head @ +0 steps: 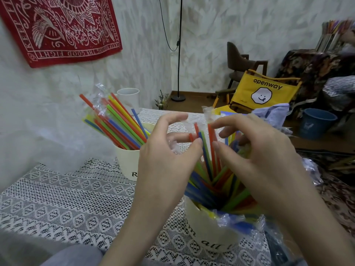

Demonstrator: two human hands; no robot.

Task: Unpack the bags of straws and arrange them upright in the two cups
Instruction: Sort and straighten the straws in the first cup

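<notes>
Head view: two cream cups stand on the lace-covered counter (67, 204). The near cup (203, 223) sits close to the counter's front right edge, the far cup (126, 162) further back by the wall, with bare lace to the left of both. Each holds many straws, too many to count. Over the near cup, the left hand (167, 162) pinches clear wrapper (187, 124) and straws (206, 156); the right hand (255, 160) has fingers curled at the straw tips. A white mug (129, 96) stands behind.
</notes>
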